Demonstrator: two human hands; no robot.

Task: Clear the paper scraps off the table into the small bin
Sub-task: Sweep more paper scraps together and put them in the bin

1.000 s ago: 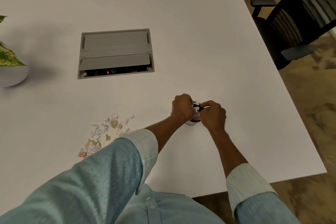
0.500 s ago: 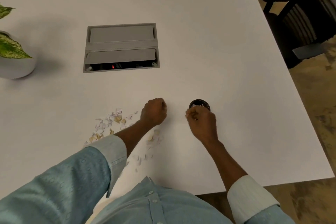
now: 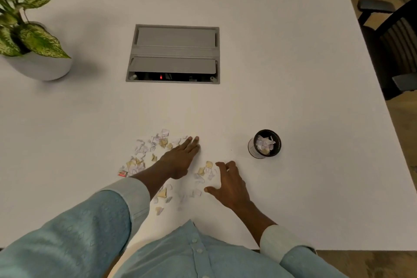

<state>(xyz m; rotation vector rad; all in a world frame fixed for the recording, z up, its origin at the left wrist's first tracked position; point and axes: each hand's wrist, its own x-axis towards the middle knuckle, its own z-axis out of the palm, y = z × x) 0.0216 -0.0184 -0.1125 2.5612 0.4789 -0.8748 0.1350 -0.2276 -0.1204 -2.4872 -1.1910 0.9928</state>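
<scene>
left hand (image 3: pixel 180 158): grip flat, fingers straight on desk (image 3: pixel 293 63), holding nothing | right hand (image 3: pixel 230 185): grip spread, empty, fingertips on desk | paper scraps (image 3: pixel 163 142): scattered lower centre around both hands | small bin (image 3: pixel 265 143): upright, right of centre, scraps inside

Nothing can be read in this view. A red-printed scrap (image 3: pixel 123 173) on the worktop (image 3: pixel 293 74) bears marks too small to make out. The pale side of the small bin (image 3: pixel 252 151) shows no legible label.
</scene>
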